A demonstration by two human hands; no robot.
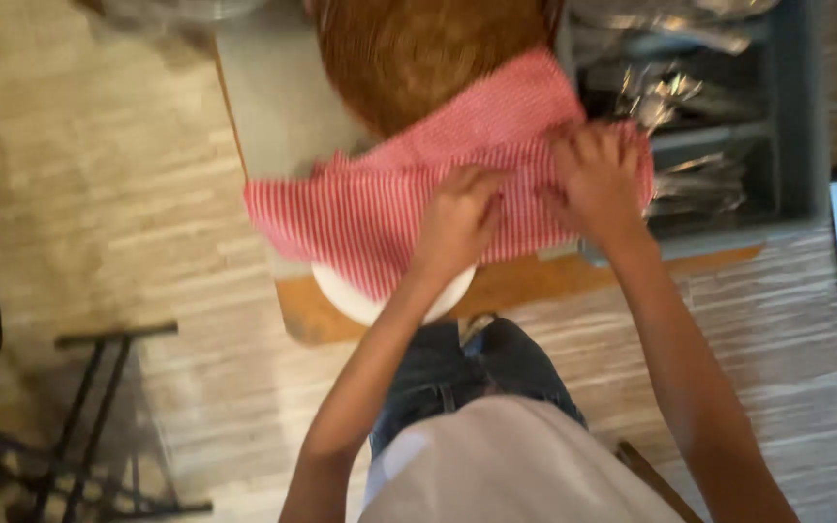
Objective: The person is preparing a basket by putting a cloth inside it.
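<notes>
Pressing down mid-frame, the left hand (459,218) and right hand (596,179) both pinch one red-and-white striped cloth (370,208), draped over one white plate (351,300), below one brown basket (418,53); cutlery tray (796,116) upper right.

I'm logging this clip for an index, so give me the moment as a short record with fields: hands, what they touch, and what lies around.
left hand: left hand pressed on the red-and-white striped cloth, fingers curled
right hand: right hand on the cloth's right edge, fingers bent into the fabric
cloth: spread over the wooden table, partly covering a white plate
behind cloth: brown woven basket
right of cloth: grey cutlery tray with shiny cutlery
floor: pale wood planks; black metal stand at left
image: motion-blurred
</notes>
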